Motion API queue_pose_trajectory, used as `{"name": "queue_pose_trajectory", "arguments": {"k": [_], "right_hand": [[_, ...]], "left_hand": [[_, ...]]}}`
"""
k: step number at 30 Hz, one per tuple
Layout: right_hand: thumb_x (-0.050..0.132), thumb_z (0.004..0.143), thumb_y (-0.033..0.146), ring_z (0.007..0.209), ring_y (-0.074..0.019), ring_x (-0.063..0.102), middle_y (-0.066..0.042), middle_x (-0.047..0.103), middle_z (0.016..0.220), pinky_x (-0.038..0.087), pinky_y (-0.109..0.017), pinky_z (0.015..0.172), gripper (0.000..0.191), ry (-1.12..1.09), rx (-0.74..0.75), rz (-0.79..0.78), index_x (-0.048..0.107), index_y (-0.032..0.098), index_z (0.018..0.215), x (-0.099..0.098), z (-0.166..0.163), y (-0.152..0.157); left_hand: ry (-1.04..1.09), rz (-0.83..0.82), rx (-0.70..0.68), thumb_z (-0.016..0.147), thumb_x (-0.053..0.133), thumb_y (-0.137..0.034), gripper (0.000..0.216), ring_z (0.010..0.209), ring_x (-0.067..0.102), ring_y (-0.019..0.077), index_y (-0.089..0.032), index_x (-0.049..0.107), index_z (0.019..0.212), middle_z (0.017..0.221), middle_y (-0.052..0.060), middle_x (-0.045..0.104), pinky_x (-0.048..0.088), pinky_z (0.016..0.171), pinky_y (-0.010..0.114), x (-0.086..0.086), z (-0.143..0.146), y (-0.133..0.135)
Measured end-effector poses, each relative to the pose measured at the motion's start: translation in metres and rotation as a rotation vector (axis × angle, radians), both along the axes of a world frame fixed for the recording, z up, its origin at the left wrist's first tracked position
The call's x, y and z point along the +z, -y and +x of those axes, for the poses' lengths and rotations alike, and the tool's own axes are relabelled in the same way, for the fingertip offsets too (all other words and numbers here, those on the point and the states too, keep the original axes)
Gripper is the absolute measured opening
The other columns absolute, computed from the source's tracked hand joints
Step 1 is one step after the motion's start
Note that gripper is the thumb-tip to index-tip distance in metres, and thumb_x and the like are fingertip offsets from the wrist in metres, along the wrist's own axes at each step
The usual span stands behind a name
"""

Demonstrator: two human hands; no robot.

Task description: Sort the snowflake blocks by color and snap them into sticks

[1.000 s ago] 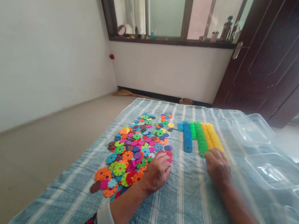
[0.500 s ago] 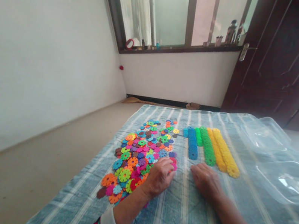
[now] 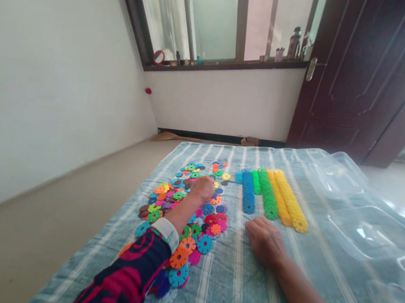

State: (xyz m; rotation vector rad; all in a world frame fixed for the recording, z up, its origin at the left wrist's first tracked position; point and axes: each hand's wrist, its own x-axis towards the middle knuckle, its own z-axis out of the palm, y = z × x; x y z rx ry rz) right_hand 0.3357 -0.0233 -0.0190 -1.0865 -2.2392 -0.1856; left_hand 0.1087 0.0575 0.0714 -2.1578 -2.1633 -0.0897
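My left hand [image 3: 203,188] reaches over the far part of a heap of flower-shaped plastic discs [image 3: 180,259] in many colours. Its fingers are curled down among the discs, and whatever they pinch is hidden. My right hand [image 3: 264,238] rests on the cloth with its fingers bent together; I cannot make out anything in it. Just beyond it lie overlapping rows of discs sorted by colour: a blue row [image 3: 248,193], a short light green row [image 3: 256,182], a longer green row [image 3: 267,196] and two yellow rows [image 3: 291,202]. A small light blue group [image 3: 239,177] lies beside the blue row.
A striped blue-grey cloth [image 3: 221,284] covers the table. Clear plastic containers [image 3: 368,231] stand along the right side. Behind are a window sill [image 3: 225,65] with a flask [image 3: 294,43] and small items, and a dark red door [image 3: 358,79].
My left hand has moved from the heap's near right side forward to its far part. My right hand stays by the rows. The view has shifted slightly right.
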Motion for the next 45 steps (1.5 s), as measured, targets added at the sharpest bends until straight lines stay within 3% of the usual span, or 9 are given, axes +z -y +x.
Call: {"name": "queue_pose_trajectory", "arguments": {"k": [8,18,27,33,36,40,45], "right_hand": [[0.048,0.088,0.012,0.068,-0.0134,0.047,-0.001,0.056,0.068,0.028,-0.026,0.064,0.025,0.015,-0.029,-0.020,0.057,0.018,0.066,0.006,-0.002,-0.002],[0.050,0.088,0.012,0.069,-0.0134,0.046,0.000,0.056,0.069,0.028,-0.026,0.064,0.024,0.011,-0.039,-0.050,0.057,0.018,0.067,0.007,-0.004,-0.003],[0.049,0.087,0.011,0.068,-0.0138,0.046,-0.001,0.056,0.068,0.028,-0.026,0.063,0.025,-0.017,-0.032,-0.041,0.056,0.019,0.065,0.006,-0.006,-0.003],[0.048,0.089,0.013,0.069,-0.0148,0.047,-0.002,0.056,0.069,0.030,-0.026,0.064,0.024,-0.062,-0.044,-0.024,0.057,0.020,0.068,0.003,-0.007,-0.005],[0.044,0.091,0.015,0.072,-0.0165,0.049,-0.003,0.058,0.070,0.032,-0.027,0.067,0.021,-0.148,-0.106,0.029,0.061,0.020,0.079,0.003,-0.006,-0.008],[0.042,0.094,0.023,0.083,-0.0206,0.051,-0.008,0.062,0.082,0.036,-0.030,0.072,0.022,-0.253,-0.204,0.089,0.061,0.017,0.101,0.009,-0.002,-0.013],[0.039,0.095,0.022,0.089,-0.0214,0.051,-0.008,0.061,0.087,0.036,-0.031,0.077,0.023,-0.249,-0.250,0.101,0.061,0.016,0.100,0.015,0.001,-0.016]], "left_hand": [[-0.030,-0.111,0.001,0.073,0.061,-0.014,0.022,0.108,0.061,0.0308,-0.016,0.070,0.093,0.107,0.017,0.069,0.048,0.090,0.038,-0.014,0.007,-0.049],[0.002,-0.071,0.005,0.067,0.064,-0.014,0.028,0.110,0.059,0.0265,-0.020,0.071,0.093,0.111,0.012,0.068,0.046,0.091,0.032,-0.015,0.000,-0.054],[0.197,-0.061,0.041,0.058,0.063,-0.009,0.023,0.078,0.065,0.0173,-0.018,0.073,0.077,0.074,0.001,0.072,0.047,0.067,0.021,-0.002,-0.022,-0.063],[0.372,-0.021,0.014,0.063,0.061,-0.012,0.027,0.073,0.065,0.0166,-0.012,0.073,0.087,0.078,0.003,0.072,0.048,0.063,0.022,0.000,-0.004,-0.075],[0.531,-0.061,-0.104,0.065,0.061,-0.013,0.024,0.071,0.064,0.0144,-0.012,0.073,0.086,0.078,0.002,0.072,0.049,0.064,0.022,-0.004,0.020,-0.064],[0.852,-0.203,-0.401,0.063,0.062,-0.012,0.015,0.068,0.062,0.0130,-0.013,0.071,0.075,0.072,0.001,0.070,0.049,0.065,0.022,-0.008,0.050,-0.031],[0.867,-0.232,-0.557,0.067,0.059,-0.015,0.011,0.065,0.059,0.0118,-0.015,0.069,0.071,0.067,-0.001,0.067,0.046,0.063,0.021,-0.012,0.069,0.014]]}}
